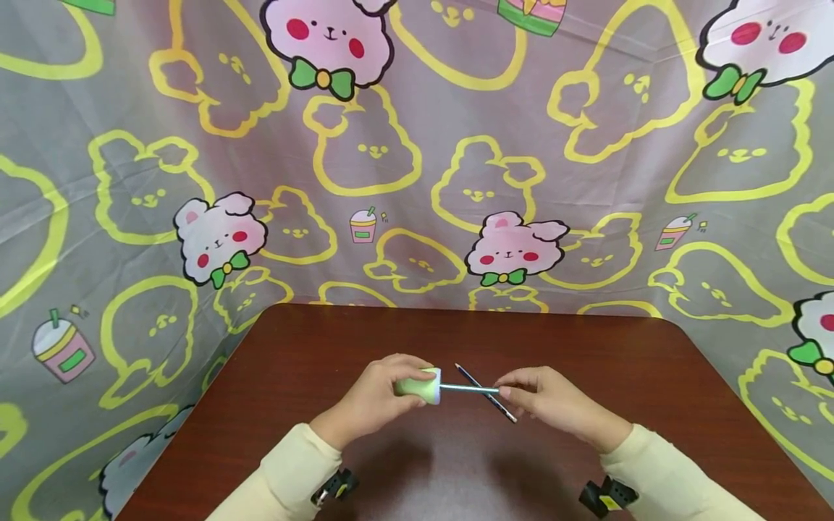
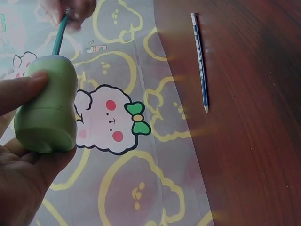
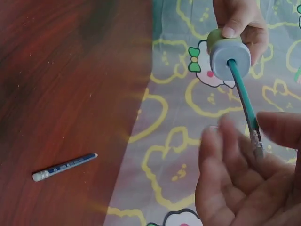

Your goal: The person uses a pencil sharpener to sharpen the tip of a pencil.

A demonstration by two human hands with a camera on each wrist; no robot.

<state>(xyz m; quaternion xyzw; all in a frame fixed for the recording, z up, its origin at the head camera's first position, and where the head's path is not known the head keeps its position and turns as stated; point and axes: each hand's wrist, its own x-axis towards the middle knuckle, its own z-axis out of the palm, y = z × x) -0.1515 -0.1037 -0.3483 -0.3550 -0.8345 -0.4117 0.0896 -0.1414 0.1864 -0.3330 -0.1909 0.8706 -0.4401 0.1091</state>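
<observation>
A light green pencil sharpener (image 1: 420,387) with a pale lavender end lies sideways in my left hand (image 1: 373,398), which grips it round the body. From the hole in that end sticks a teal pencil (image 3: 242,92), its tip hidden inside. My right hand (image 1: 554,401) holds the pencil's far end between thumb and fingers; the right wrist view shows these fingers (image 3: 221,160) loosely spread and blurred, the thumb against the shaft near the eraser. Beneath the held pencil, a second, dark blue patterned pencil (image 1: 489,394) lies on the table, a white eraser at its near end.
The dark red-brown wooden table (image 1: 326,340) has rounded far corners. A grey cloth curtain (image 1: 417,210) printed with yellow outlines and rabbit faces hangs behind it and along both sides.
</observation>
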